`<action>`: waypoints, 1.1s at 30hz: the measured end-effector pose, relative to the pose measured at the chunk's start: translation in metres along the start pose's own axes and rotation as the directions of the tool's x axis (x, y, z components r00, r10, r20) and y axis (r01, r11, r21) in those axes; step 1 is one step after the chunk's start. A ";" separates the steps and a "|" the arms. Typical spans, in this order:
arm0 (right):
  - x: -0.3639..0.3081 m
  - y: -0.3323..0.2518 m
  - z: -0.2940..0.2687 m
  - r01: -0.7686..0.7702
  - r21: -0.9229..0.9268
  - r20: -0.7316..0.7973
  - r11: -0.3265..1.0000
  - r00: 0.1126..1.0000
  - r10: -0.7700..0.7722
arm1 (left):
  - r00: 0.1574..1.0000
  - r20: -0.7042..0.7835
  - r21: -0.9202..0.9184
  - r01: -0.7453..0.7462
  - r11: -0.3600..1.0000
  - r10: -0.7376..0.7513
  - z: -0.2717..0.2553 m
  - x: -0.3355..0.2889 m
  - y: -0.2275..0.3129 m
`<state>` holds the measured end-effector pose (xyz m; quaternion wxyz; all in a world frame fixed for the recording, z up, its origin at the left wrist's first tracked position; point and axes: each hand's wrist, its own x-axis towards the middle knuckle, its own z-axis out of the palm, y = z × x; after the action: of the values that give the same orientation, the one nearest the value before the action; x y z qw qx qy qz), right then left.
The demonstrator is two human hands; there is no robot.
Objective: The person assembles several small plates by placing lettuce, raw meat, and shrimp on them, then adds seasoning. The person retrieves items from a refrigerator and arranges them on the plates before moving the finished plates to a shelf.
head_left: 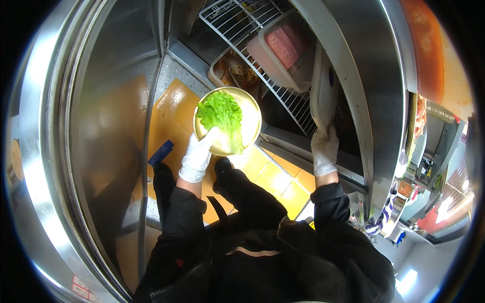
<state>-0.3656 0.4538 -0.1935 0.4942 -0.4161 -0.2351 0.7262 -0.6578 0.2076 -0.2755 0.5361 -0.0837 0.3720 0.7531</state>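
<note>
My left hand (197,157), in a white glove, grips the near rim of a round, shallow, pale gold bowl (251,117). A bright green lettuce leaf (222,111) lies in the bowl, partly under my thumb. My right hand (325,150), gloved too, is closed on the near end of a whitish plastic container (323,93) at the right side of a refrigerator shelf. What that container holds is hidden. Left of it, a clear plastic tub (270,60) with a block of pink sliced meat (287,46) stands on the white wire shelf (242,31).
Below the shelf sits a tray (218,70) of brown food pieces. A steel refrigerator door (108,126) stands open at my left, and the steel cabinet frame (361,101) rises at my right. Orange floor tiles (270,174) lie under my feet, with a blue object (160,152) near one shoe.
</note>
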 end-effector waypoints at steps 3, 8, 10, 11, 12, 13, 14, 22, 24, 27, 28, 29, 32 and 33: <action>-0.038 0.012 -0.033 -0.038 0.132 -0.207 0.990 0.976 0.065 | 0.992 0.061 0.032 0.106 0.994 -0.108 0.011 -0.002 0.007; -0.054 0.021 -0.073 -0.226 0.387 -0.176 0.894 0.933 0.313 | 0.982 0.128 -0.068 0.150 0.986 -0.140 0.015 -0.005 0.005; -0.031 0.029 -0.069 -0.089 0.431 -0.332 0.898 0.910 0.250 | 0.982 0.120 -0.053 0.156 0.986 -0.149 0.012 -0.003 0.001; -0.017 0.033 -0.064 -0.059 0.302 -0.430 0.951 0.882 0.191 | 0.980 0.153 -0.090 0.141 0.986 -0.126 0.011 -0.002 -0.001; -0.006 0.042 -0.057 -0.012 0.138 -0.534 0.990 0.841 0.085 | 0.982 0.123 -0.058 0.150 0.987 -0.142 0.009 -0.003 -0.002; 0.002 0.043 -0.051 0.004 0.066 -0.592 0.998 0.805 0.036 | 0.981 0.125 -0.054 0.154 0.987 -0.147 0.007 -0.002 -0.003; 0.011 0.044 -0.045 0.011 -0.007 -0.646 1.000 0.763 -0.013 | 0.980 0.128 -0.051 0.158 0.986 -0.151 0.005 -0.002 -0.004; 0.037 0.034 -0.055 -0.127 -0.910 -0.265 0.396 0.910 -0.317 | 0.984 0.119 -0.031 0.137 0.990 -0.132 -0.010 -0.007 -0.001; 0.039 0.037 -0.052 0.025 -0.856 -0.262 0.516 0.840 -0.475 | 0.982 0.149 -0.066 0.124 0.990 -0.113 -0.014 -0.007 -0.001; 0.026 0.035 -0.034 0.254 -0.651 -0.294 0.715 0.784 -0.547 | 0.981 0.115 -0.045 0.160 0.986 -0.154 -0.019 -0.007 -0.002; 0.015 0.030 -0.026 0.337 -0.637 -0.186 0.694 0.806 -0.562 | 0.982 0.085 -0.004 0.170 0.985 -0.169 -0.021 -0.006 -0.002; 0.007 0.026 -0.019 0.314 -0.651 -0.220 0.691 0.793 -0.568 | 0.981 0.081 0.001 0.175 0.985 -0.174 -0.021 -0.006 -0.002; -0.003 0.023 -0.005 0.299 -0.666 -0.287 0.684 0.743 -0.605 | 0.974 0.078 0.000 0.212 0.977 -0.211 -0.021 -0.005 -0.004; -0.003 0.025 -0.004 0.328 -0.647 -0.221 0.688 0.783 -0.581 | 0.977 0.081 -0.025 0.197 0.980 -0.195 -0.021 -0.005 -0.004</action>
<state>-0.3750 0.4412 -0.2135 0.5500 -0.6139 -0.4322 0.3658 -0.6576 0.1907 -0.2895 0.6204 -0.0994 0.3283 0.7053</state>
